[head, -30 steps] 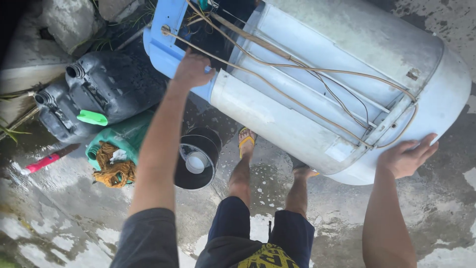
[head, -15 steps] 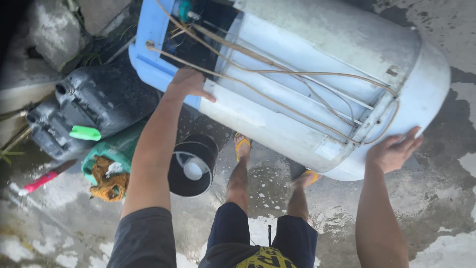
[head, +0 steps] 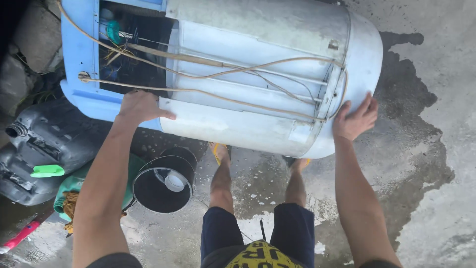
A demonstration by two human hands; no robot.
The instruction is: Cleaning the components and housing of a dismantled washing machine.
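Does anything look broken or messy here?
Yes. The big white drum-shaped machine lies on its side, held by the left hand and right hand. Its blue end is open, with wires showing and cords trailing loose across it. The concrete floor is wet in patches.

1. Concrete floor [head: 436, 198], grey, wet in dark patches (drier at right).
2. Rough stones [head: 29, 44] at upper left.
3. Daylight, outdoors, soft shadows, no walls in view.
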